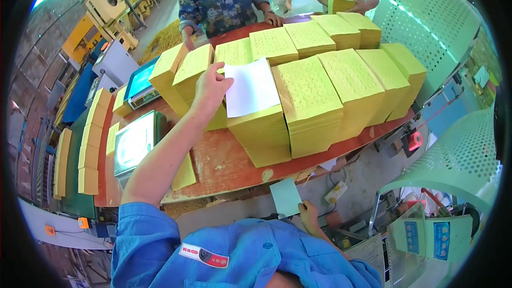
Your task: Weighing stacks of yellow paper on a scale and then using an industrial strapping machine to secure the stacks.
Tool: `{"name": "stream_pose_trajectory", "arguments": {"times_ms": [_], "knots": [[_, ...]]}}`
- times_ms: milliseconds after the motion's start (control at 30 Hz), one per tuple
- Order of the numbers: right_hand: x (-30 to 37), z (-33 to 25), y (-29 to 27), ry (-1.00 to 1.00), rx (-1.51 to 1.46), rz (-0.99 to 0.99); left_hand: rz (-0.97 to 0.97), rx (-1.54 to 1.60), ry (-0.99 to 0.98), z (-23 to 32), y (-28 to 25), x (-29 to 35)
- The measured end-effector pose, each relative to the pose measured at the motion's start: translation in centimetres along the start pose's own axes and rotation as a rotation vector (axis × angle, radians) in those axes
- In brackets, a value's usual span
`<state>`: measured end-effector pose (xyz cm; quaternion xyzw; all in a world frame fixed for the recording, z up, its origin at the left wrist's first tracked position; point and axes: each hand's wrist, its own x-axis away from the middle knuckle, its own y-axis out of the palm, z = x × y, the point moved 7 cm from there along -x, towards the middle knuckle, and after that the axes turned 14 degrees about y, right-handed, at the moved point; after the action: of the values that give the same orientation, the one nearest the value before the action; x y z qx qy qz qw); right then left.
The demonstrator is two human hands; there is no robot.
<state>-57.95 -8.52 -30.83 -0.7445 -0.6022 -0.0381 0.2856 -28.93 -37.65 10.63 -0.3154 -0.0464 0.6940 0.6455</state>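
My left hand (209,89) reaches across the table and pinches the upper left corner of a white sheet of paper (252,89). The sheet lies over the top of a tall stack of yellow paper (260,137) at the table's near side. To its right stand more yellow stacks (308,89) with round embossed marks on top. Down by my right side, below the table edge, my right hand (308,216) holds a pale green-white sheet (286,198) by its edge, fingers closed.
Yellow stacks crowd the red table (226,162). A flat metal-topped device (133,141) sits at left. Green perforated chairs (426,26) stand at right. Across the table are a person in a patterned shirt (224,0) and another person holding yellow paper (341,2).
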Motion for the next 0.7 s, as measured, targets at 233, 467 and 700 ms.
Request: {"name": "stream_pose_trajectory", "arguments": {"times_ms": [233,467,700], "knots": [[-1.7,1.2,-1.2,-0.04,0.019,0.012,0.123,-0.623,0.239,3.5,-1.7,-0.2],[-0.3,-2.3,-2.0,0.054,0.069,-0.058,-0.111,-0.656,0.661,8.0,4.5,-2.3],[0.1,-0.7,-2.1,0.032,0.018,-0.033,-0.126,-0.664,0.716,8.3,7.3,2.9]]}}
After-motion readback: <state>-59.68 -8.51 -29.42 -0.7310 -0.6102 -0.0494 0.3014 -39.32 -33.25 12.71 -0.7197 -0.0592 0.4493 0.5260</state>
